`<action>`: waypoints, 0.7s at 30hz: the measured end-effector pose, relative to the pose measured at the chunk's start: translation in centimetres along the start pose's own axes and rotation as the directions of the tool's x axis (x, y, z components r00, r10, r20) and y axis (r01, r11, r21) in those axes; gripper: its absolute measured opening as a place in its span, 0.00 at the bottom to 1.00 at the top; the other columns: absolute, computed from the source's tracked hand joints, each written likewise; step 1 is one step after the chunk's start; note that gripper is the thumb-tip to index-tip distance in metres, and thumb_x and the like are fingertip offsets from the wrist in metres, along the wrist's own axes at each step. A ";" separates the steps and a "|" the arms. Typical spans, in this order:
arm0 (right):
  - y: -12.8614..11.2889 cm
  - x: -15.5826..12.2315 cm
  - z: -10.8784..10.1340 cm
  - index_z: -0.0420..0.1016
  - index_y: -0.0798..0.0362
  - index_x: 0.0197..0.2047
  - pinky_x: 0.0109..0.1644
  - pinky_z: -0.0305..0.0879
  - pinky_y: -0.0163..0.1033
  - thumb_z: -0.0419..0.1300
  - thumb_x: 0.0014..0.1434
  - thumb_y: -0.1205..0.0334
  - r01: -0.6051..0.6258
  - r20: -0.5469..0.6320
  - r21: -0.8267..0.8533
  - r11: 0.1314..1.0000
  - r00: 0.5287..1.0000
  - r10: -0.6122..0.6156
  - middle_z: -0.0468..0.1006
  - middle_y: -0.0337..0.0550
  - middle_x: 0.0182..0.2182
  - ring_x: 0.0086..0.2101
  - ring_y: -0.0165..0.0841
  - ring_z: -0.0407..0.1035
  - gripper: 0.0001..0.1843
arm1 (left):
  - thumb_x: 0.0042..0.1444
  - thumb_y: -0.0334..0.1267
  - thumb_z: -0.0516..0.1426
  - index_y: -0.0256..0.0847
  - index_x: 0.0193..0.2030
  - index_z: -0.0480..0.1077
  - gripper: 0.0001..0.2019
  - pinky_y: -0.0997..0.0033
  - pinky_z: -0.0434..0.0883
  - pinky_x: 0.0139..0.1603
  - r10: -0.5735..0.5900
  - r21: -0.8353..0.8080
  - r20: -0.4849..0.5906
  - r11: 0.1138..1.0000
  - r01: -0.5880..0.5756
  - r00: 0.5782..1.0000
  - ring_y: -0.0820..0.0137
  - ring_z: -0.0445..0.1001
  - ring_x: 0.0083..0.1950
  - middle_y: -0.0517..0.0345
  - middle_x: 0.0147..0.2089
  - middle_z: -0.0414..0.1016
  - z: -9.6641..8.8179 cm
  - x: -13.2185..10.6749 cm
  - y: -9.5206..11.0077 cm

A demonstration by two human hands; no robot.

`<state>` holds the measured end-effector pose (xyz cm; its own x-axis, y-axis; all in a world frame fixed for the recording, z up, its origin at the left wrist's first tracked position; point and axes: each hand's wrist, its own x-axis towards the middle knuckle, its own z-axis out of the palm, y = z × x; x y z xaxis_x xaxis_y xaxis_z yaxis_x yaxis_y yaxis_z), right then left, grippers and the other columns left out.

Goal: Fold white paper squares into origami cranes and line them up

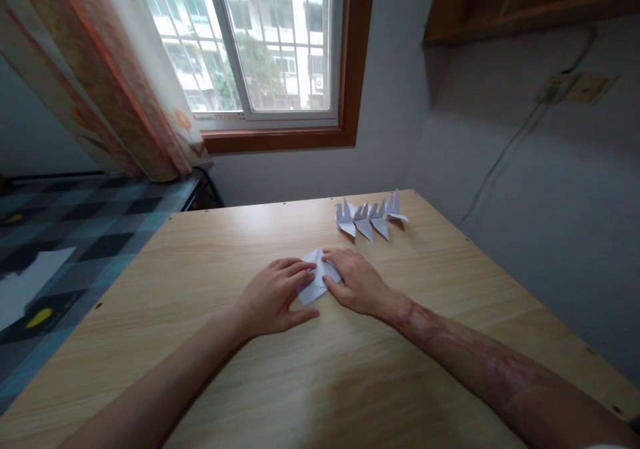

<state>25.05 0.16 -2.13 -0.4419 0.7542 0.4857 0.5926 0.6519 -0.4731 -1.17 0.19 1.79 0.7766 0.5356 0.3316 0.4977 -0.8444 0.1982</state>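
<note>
A small folded sheet of white paper (316, 277) lies on the wooden table between my hands. Its outline is pointed, with creases and layered flaps showing in the middle. My left hand (283, 294) reaches over its left side, fingers stretched out with their tips on the paper and the thumb apart on the tabletop. On the right side, my right hand (356, 279) holds the paper with curved fingers and thumb, covering its right corner. Behind my right hand several folded white paper cranes (371, 219) stand in a row.
The light wooden table (225, 242) runs back toward a barred window (280, 55). On the left is a checked cloth surface (125, 215) with a white sheet (37, 282) on it, below a patterned curtain (115, 69). A cable (500, 159) hangs along the right wall.
</note>
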 end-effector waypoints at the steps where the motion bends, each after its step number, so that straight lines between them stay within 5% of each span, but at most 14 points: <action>1: 0.0 0.0 0.0 0.76 0.55 0.64 0.74 0.66 0.59 0.64 0.70 0.62 0.000 0.001 0.002 1.000 1.000 0.000 0.80 0.60 0.64 0.65 0.49 0.73 0.21 | 0.66 0.57 0.66 0.46 0.61 0.79 0.23 0.40 0.77 0.68 -0.005 0.001 0.008 1.000 0.005 1.000 0.47 0.81 0.64 0.43 0.67 0.82 -0.1 0.1 0.1; 12: 0.0 0.0 -0.1 0.74 0.56 0.68 0.76 0.64 0.59 0.61 0.74 0.61 0.000 0.027 -0.005 1.000 1.000 0.000 0.77 0.61 0.69 0.69 0.48 0.70 0.22 | 0.66 0.36 0.59 0.43 0.57 0.78 0.14 0.48 0.82 0.60 0.038 0.139 0.141 0.989 -0.058 0.989 0.49 0.84 0.59 0.45 0.65 0.83 -0.6 0.4 0.9; 17: 0.0 0.0 -0.3 0.75 0.55 0.67 0.76 0.63 0.59 0.58 0.74 0.63 0.016 0.038 0.006 1.000 0.999 -0.016 0.77 0.58 0.69 0.69 0.46 0.70 0.21 | 0.71 0.35 0.56 0.47 0.59 0.78 0.14 0.51 0.82 0.60 -0.031 0.103 0.066 0.994 0.024 0.997 0.52 0.84 0.61 0.47 0.63 0.85 0.0 -0.1 0.2; 21: -0.2 0.1 -0.6 0.75 0.54 0.68 0.76 0.64 0.58 0.58 0.64 0.71 0.048 0.046 0.053 0.997 0.998 -0.050 0.78 0.56 0.69 0.68 0.47 0.71 0.29 | 0.70 0.34 0.56 0.48 0.58 0.80 0.15 0.58 0.82 0.55 -0.116 0.081 0.005 0.990 0.115 0.993 0.55 0.87 0.55 0.51 0.56 0.88 -0.3 -0.5 -0.1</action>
<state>25.33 0.04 -1.56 -0.5019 0.7232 0.4745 0.5340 0.6906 -0.4877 -1.73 0.01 1.88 0.7157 0.6299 0.3018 0.6136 -0.7734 0.1592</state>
